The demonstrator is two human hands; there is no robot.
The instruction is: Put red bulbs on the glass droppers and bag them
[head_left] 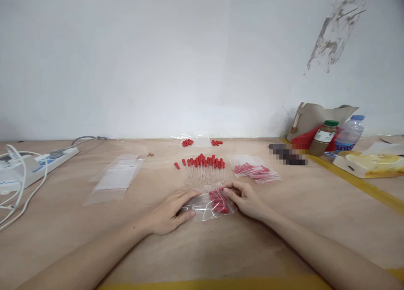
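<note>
In front of me lies a clear plastic bag (202,206) holding several droppers with red rubber bulbs (220,202) at its right end. My left hand (170,211) rests over the bag's left end, fingers stretched out and thumb apart. With thumb and forefinger, my right hand (244,199) pinches the bag's upper right edge; its other fingers are curled. Just beyond the bag, a row of loose glass droppers (205,163) with red bulbs lies on the table. Filled clear bags (252,168) are piled to the right of that row.
Flat clear bags (115,176) lie to the left. Farther back are small red pieces (187,142) on clear plastic. A white power strip (47,168) with cables is at far left. Bottles (323,139), a grey bag (315,115) and a yellow tissue pack (372,163) stand right.
</note>
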